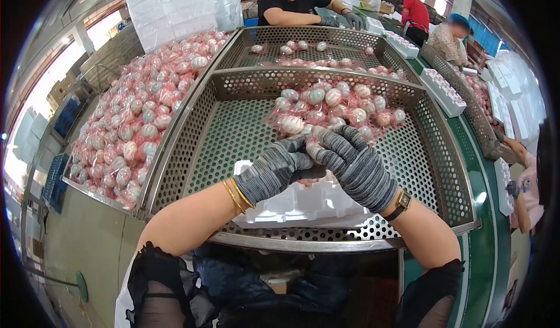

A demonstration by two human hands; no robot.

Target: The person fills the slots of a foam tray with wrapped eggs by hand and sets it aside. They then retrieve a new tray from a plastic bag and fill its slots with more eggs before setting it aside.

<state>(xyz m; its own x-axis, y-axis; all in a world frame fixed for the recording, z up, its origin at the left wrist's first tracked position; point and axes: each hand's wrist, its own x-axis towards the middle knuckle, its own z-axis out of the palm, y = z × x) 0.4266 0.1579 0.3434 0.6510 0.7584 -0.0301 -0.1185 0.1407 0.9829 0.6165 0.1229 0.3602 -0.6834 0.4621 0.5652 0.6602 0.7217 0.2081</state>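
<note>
Saw two black sleeves [430, 296] nearest the lens, then gloved left hand [268, 173] and right hand [361, 167], fingers curled narrow, with tips almost meeting over one white foam tray [286, 204]; couldn't tell for certain about any piece between them. Called for light, even fingertip pressure, no squeezing or tearing, and working low over the tray. Counted roughly twenty wrapped egg-shaped pieces [333, 97] heaped just beyond the fingertips in the near metal basket [186, 147], around six loose at the back of the far basket [280, 35], too many to tally in the left bin [96, 195].

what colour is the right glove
The right glove is streaked dark and light grey, showing best in the head view.
</note>
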